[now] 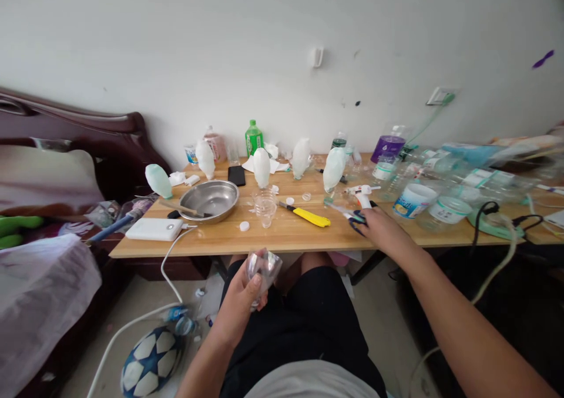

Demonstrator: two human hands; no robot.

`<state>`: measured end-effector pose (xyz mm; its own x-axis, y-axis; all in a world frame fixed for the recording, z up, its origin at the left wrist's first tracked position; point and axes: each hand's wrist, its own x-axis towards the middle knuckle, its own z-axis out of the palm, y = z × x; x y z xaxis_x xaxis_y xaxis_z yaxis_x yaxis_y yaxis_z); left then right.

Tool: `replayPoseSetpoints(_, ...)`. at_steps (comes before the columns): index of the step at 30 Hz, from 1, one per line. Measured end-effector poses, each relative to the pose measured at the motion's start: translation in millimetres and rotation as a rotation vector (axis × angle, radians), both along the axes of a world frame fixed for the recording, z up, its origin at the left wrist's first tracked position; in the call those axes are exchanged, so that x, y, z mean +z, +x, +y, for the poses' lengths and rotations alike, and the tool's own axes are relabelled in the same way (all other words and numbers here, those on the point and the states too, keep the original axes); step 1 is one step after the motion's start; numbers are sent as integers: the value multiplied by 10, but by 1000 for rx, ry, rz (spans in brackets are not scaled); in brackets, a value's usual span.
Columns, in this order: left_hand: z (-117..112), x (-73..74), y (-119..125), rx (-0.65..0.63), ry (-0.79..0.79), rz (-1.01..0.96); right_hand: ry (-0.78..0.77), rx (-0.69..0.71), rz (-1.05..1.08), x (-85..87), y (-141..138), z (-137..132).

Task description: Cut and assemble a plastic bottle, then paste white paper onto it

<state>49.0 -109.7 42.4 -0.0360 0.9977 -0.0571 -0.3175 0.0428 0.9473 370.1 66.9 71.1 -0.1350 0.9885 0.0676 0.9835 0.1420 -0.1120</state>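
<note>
My left hand [241, 297] is closed around a clear plastic bottle piece [263, 267], held over my lap just below the table's front edge. My right hand [379, 228] reaches onto the wooden table [282, 236] and rests on a pair of dark-handled scissors [352, 216]; its fingers curl over the handles. A yellow utility knife [308, 214] lies a little to the left of the scissors. A cut clear bottle half [265, 205] stands upright near the middle of the table.
A steel bowl [210, 199], a white power bank [155, 228] with cable and a black phone [237, 175] lie at left. Several white plaster-like shapes, a green bottle [254, 137], and many clear bottles crowd the back and right. A ball [150, 360] lies on the floor.
</note>
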Motion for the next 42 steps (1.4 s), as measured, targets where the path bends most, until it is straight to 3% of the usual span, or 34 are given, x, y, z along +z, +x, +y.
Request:
replayPoseSetpoints(2,-27,30,-15,10,4,50,110,-4,189,95,139,-235)
replayPoseSetpoints(4,-51,69,-19,14,25,99,182,17,672,125,224,-547)
replayPoseSetpoints(6,-66,103,-10,15,66,132,93,-15,1039,72,191,-872)
replayPoseSetpoints(7,-70,114,0,16,90,139,43,-61,1124,16,124,-1021)
replayPoseSetpoints(10,-70,124,34,19,122,141,-99,-154,1193,-210,-206,-1367)
replayPoseSetpoints(13,-67,118,51,-30,117,113,-154,-133,1283,-375,-529,-1616)
replayPoseSetpoints(18,-100,148,32,-73,86,133,-268,-6,1514,-330,-690,-1918)
replayPoseSetpoints(23,-158,220,14,-147,55,190,-399,165,1239,-312,-544,-1885)
replayPoseSetpoints(27,-203,262,11,-211,5,242,-313,259,848,-330,-402,-1773)
replayPoseSetpoints(30,-220,277,28,-222,-4,296,-299,276,678,-215,-353,-1779)
replayPoseSetpoints(35,-227,315,87,-227,24,289,-385,335,521,15,-422,-1896)
replayPoseSetpoints(42,-295,323,94,-335,-30,287,-349,367,483,82,-490,-1929)
